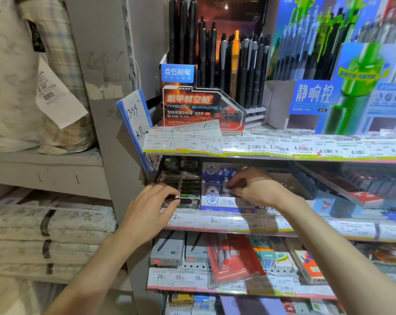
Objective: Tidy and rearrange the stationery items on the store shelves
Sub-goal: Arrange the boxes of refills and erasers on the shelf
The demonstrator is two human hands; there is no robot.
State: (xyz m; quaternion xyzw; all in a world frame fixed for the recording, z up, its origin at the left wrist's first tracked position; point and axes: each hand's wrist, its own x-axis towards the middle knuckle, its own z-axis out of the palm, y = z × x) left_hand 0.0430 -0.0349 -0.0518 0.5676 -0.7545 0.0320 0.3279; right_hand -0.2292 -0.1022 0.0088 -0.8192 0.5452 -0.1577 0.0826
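On the middle shelf stands a black and green display box (181, 178) of small packs, and right of it a blue and white display box (215, 192). My left hand (151, 208) rests on the front of the black box, fingertips pinching a small dark pack (187, 196) at its front edge. Reaching into the blue box, my right hand (253, 187) has its fingers closed on a small grey pack (228, 189). Both hands are under the upper shelf's price strip.
Above, a red-black pen display (201, 105) and a blue-green pen display (342, 87) hold upright pens. A blue notepad (135, 119) hangs at the shelf's left post. Below lie boxed pens (176, 248) and a red pack (233, 255). Folded bedding (44, 235) fills the left shelves.
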